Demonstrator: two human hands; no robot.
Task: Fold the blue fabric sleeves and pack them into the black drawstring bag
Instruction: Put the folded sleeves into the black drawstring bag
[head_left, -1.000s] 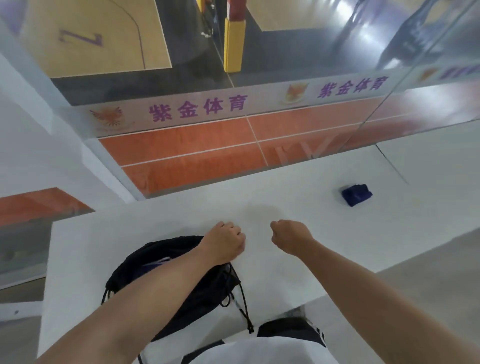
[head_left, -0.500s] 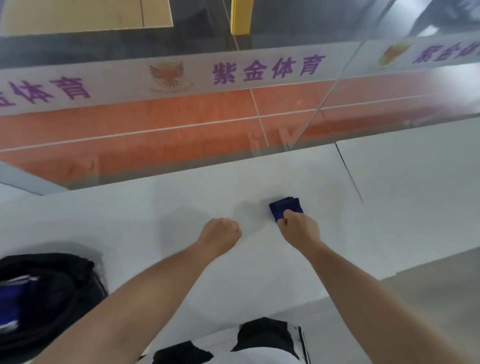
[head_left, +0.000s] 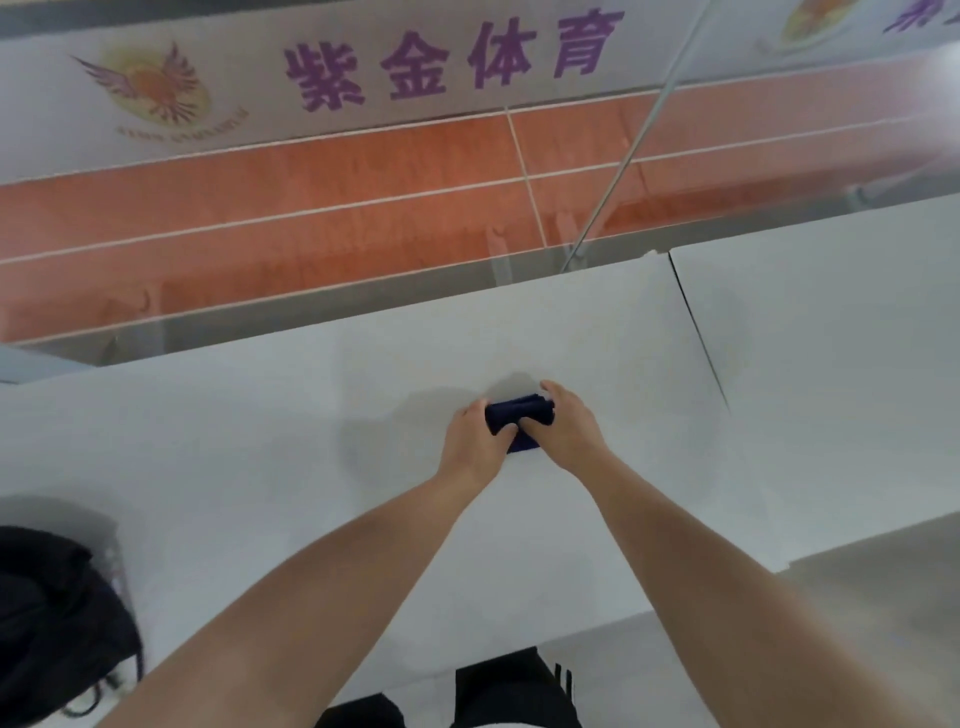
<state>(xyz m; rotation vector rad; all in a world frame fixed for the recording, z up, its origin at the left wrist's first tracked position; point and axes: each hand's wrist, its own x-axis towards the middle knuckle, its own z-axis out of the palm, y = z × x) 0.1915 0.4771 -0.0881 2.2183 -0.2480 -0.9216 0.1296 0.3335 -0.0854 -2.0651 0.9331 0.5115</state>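
Note:
A small folded dark blue fabric sleeve lies on the white table, a little past the middle. My left hand grips its left side and my right hand grips its right side; both sets of fingers curl around it and hide most of the cloth. The black drawstring bag sits at the table's near left edge, partly cut off by the frame, with its cord trailing beside it. Its opening is out of sight.
A glass barrier with a white banner of purple characters runs along the table's far edge. A dark seam splits the tabletop on the right. The table's near edge drops to grey floor at right.
My right hand reached the blue sleeve and closed on it, then my left hand came across from the bag and took its other side. The view shifted right, pushing the bag to the left edge.

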